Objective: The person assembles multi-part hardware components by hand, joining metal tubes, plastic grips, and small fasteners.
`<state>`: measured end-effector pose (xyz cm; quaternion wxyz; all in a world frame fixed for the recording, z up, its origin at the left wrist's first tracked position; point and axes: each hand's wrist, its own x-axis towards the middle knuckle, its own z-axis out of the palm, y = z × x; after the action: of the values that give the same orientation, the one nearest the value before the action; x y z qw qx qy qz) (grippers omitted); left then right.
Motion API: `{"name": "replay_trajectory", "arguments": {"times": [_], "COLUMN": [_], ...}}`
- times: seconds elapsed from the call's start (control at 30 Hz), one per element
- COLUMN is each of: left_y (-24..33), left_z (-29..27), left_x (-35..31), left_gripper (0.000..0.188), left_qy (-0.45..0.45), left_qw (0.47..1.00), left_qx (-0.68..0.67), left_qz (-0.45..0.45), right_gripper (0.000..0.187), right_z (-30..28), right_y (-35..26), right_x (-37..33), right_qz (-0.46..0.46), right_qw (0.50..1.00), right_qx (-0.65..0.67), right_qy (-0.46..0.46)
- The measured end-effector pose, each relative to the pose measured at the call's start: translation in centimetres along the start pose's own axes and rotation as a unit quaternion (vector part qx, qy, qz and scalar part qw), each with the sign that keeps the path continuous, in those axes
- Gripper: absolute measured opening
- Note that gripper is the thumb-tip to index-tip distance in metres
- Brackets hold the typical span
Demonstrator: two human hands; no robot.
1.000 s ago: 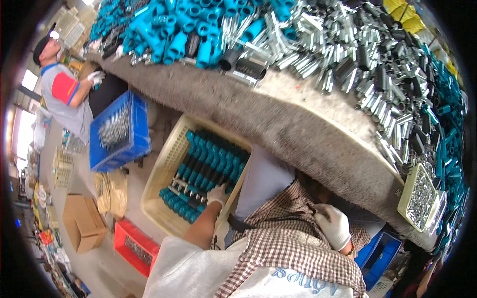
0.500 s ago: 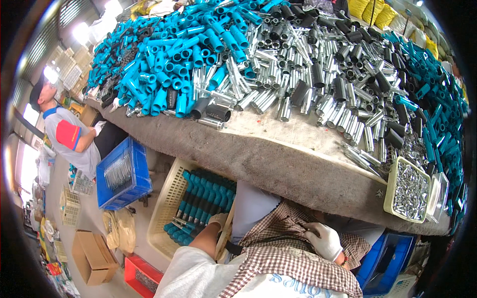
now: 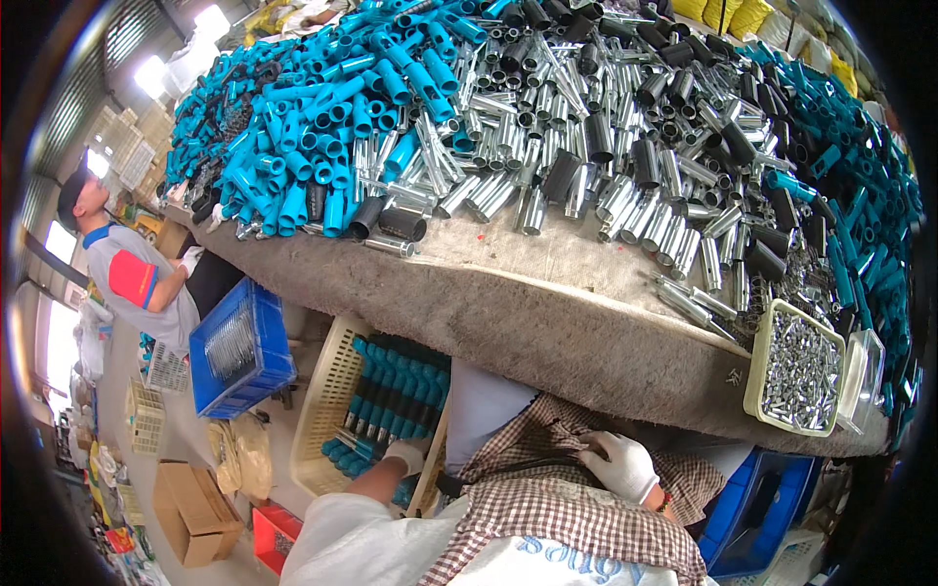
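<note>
Left fingers [image 3: 414, 450] are resting beside handles [image 3: 395, 393] in lower-left crate [image 3: 315, 427]; right fingers [image 3: 598, 447] are touching apron [image 3: 503, 518], neither hold discernible. Apparently crate-handling step, next calling for firm grip.

A blue crate [image 3: 266, 361] holds thin metal pieces [image 3: 232, 346]; below it in view, a tan bag [image 3: 256, 457]; farther below it, a cardboard box [image 3: 198, 508] and red bin [image 3: 264, 539]; left of it, a co-worker [image 3: 137, 278].
</note>
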<state>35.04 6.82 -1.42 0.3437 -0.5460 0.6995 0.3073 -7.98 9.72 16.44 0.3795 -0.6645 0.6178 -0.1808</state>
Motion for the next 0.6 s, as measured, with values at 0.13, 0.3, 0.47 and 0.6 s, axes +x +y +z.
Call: {"name": "replay_trajectory", "arguments": {"times": [0.13,0.3,0.47,0.6], "left_y": [-0.9,-1.3,3.8,9.1], "left_z": [0.5,-3.7,-21.7,-34.7], "left_x": [-4.6,-7.4,-13.0,-14.7], "left_gripper": [0.053,0.040,0.007,0.019], "left_qy": [-0.070,-0.009,0.703,0.749], "left_qw": [0.998,0.998,0.709,0.645], "left_qx": [-0.007,-0.055,-0.054,0.045], "left_qz": [0.000,-0.028,-0.003,0.146], "right_gripper": [0.038,0.037,0.036,0.035], "right_z": [1.1,0.1,0.5,0.4], "right_y": [0.8,0.0,0.5,-0.4], "right_x": [0.1,0.6,1.0,1.0], "right_qz": [-0.025,-0.028,-0.039,-0.030], "right_qw": [0.999,0.999,0.999,0.999], "right_qx": [-0.009,0.011,-0.020,-0.027], "right_qy": [0.036,0.016,0.031,0.034]}}
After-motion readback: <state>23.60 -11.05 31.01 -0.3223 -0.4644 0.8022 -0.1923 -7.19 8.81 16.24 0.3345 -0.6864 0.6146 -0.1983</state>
